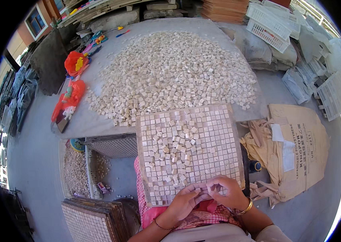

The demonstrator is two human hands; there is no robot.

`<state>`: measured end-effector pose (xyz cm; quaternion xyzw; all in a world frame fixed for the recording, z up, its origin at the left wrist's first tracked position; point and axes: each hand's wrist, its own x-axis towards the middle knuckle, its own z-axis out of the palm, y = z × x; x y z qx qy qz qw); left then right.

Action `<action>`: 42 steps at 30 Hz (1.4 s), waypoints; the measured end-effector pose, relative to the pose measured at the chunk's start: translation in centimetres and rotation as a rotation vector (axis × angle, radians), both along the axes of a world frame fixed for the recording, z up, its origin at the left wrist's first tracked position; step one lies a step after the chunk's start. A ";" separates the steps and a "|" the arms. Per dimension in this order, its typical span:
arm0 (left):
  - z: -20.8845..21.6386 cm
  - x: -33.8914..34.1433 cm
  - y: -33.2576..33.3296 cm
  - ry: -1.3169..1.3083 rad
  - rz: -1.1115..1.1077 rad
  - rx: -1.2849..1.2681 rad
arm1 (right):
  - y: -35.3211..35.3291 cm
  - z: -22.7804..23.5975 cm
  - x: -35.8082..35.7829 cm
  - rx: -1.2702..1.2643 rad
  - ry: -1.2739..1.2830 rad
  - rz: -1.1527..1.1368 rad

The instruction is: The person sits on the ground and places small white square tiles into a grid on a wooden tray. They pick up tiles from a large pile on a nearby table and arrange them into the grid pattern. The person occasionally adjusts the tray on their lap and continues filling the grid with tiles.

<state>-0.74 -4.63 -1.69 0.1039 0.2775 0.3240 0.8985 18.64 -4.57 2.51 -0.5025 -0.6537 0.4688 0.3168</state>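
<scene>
A square grid tray (238,161) lies on my lap, its upper edge against the table. Small cream stone tiles fill many of its cells, and a loose heap of stone tiles (180,139) covers the left and middle part. My left hand (186,198) is at the tray's near edge, fingers curled, with a small pale stone tile (197,190) at the fingertips. Close beside it, my right hand (230,192) is closed in a pinch over the near right cells. Whatever lies between its thumb and fingers is too small to make out.
Beyond the tray, a large pile of stone tiles (178,68) covers the table (98,127). Red plastic bags (75,92) lie at its left edge. Stacked tile-filled trays (86,222) stand lower left, near a crate of stones (75,169). A tan sack (299,157) lies right; white crates (269,30) stand behind.
</scene>
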 end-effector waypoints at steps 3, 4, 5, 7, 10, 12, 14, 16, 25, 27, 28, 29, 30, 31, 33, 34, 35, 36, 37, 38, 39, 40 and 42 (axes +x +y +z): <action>-2.0 -1.4 -1.2 0.047 0.013 0.056 | 0.0 -1.3 0.2 0.117 -0.181 -0.172; -1.8 -1.8 -1.5 0.111 0.013 0.043 | 0.6 -0.8 0.1 0.178 -0.363 -0.161; -1.6 -2.2 -1.8 0.175 0.009 0.029 | 1.4 -0.4 -0.7 0.132 -0.458 -0.060; -1.1 -2.0 -2.0 0.234 0.040 -0.003 | 3.7 1.1 -2.9 0.102 -0.574 0.116; -0.7 -2.2 -2.2 0.411 0.046 0.279 | 5.5 4.9 -10.5 0.369 0.057 0.302; -0.4 -2.6 -2.1 0.525 0.092 0.454 | 5.8 7.5 -12.7 0.431 0.229 0.403; 1.1 -3.0 -1.6 0.345 0.201 0.209 | 6.5 6.5 -11.1 0.397 0.100 0.394; 1.7 -3.9 -1.4 0.175 0.331 -0.043 | 6.9 3.9 -8.7 0.457 -0.083 0.389; 0.4 -1.9 -0.9 0.122 0.007 0.043 | 0.4 -1.8 -2.4 0.336 -0.294 0.209; 0.6 -1.5 -1.0 0.194 -0.025 0.143 | -0.9 -2.1 -1.0 0.261 -0.269 0.158; 0.6 -1.6 -1.3 0.244 -0.004 0.231 | -1.5 -2.1 -0.3 0.238 -0.298 0.115; 0.6 -1.7 -1.4 0.293 0.019 0.318 | -2.1 -2.1 0.6 0.215 -0.327 0.075; 0.6 -1.9 -1.2 0.363 0.046 0.354 | -2.7 -2.1 1.1 0.189 -0.360 0.027; 0.6 -2.4 -0.9 0.432 0.074 0.390 | -3.1 -2.6 1.2 0.207 -0.367 0.045; 0.5 -3.2 -0.6 0.517 0.131 0.421 | -3.7 -3.7 1.5 0.246 -0.384 0.081; 0.4 -3.5 -0.6 0.532 0.159 0.415 | -4.0 -4.0 1.2 0.277 -0.410 0.086; 0.4 -3.5 -0.6 0.547 0.186 0.409 | -4.0 -4.0 1.0 0.286 -0.439 0.086; 0.5 -3.4 -0.6 0.563 0.192 0.418 | -3.9 -4.1 0.6 0.298 -0.464 0.090; 0.8 -3.4 -0.7 0.578 0.198 0.426 | -3.8 -4.1 0.5 0.310 -0.488 0.093; 1.0 -3.4 -0.7 0.594 0.203 0.435 | -3.9 -4.2 0.6 0.306 -0.492 0.076; 1.0 -3.4 -0.8 0.602 0.208 0.446 | -3.9 -4.3 0.5 0.301 -0.492 0.059; 1.0 -3.5 -0.8 0.609 0.213 0.457 | -3.9 -4.4 0.5 0.296 -0.493 0.042; 0.9 -3.4 -0.9 0.630 0.217 0.471 | -3.9 -4.6 0.5 0.278 -0.509 0.014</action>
